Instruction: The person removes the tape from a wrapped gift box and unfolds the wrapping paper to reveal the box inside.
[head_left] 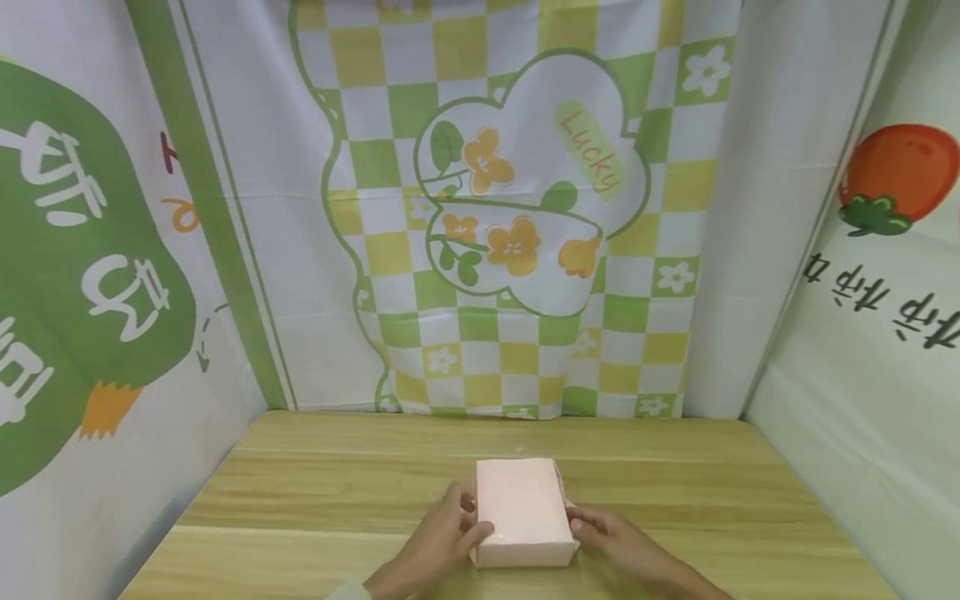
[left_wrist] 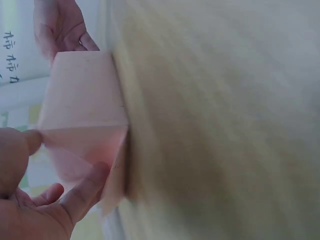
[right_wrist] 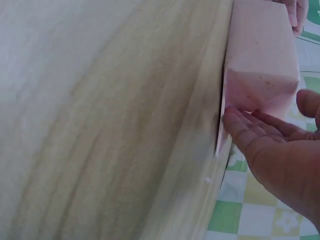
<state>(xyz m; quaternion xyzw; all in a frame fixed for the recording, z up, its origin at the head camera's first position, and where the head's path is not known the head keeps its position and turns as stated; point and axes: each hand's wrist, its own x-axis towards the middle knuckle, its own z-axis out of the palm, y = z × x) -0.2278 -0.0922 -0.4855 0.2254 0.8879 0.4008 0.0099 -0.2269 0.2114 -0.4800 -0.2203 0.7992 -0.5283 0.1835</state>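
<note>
A pale pink cardboard box [head_left: 522,502] lies on the wooden table, its ends showing loose flaps. At its left end is my left hand [head_left: 447,532], the thumb on the top's edge. In the left wrist view one extended finger [left_wrist: 94,181] of that hand touches inside the lower flap [left_wrist: 116,175], and the end is folded inward. My right hand [head_left: 617,537] is at the opposite end. Its fairly straight fingers reach into the recess above the bottom flap [right_wrist: 221,127] in the right wrist view, with the thumb [right_wrist: 309,102] held apart.
The light wooden table [head_left: 337,475] stretches around the box. A checkered green and yellow cloth [head_left: 517,358] hangs behind it. Printed cloth walls stand at left [head_left: 217,400] and right [head_left: 840,400].
</note>
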